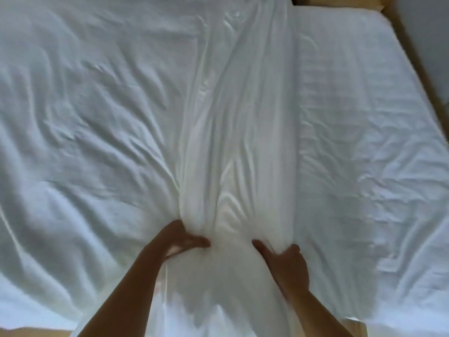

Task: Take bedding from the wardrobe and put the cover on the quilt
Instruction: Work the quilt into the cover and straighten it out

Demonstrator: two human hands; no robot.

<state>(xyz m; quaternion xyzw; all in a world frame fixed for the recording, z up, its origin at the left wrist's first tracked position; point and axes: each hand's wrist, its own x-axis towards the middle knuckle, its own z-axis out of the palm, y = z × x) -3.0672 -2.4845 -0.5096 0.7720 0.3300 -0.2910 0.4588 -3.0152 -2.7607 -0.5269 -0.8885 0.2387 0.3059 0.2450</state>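
A long bundle of white bedding (233,132) runs down the middle of the bed, from the far edge to the near edge. It looks like the quilt wrapped in its white cover, though the two cannot be told apart. My left hand (179,242) grips the bundle's left side near its close end, thumb across the top. On the right side, my right hand (284,261) holds the same end with thumb and fingers curled into the fabric. A wrinkled white sheet layer (85,117) spreads left of the bundle.
The white mattress (364,105) shows to the right of the bundle. A wooden bed frame (435,76) runs along the right side, and wood (31,333) also shows at the near left corner. Grey wall or floor (432,25) lies beyond the top right.
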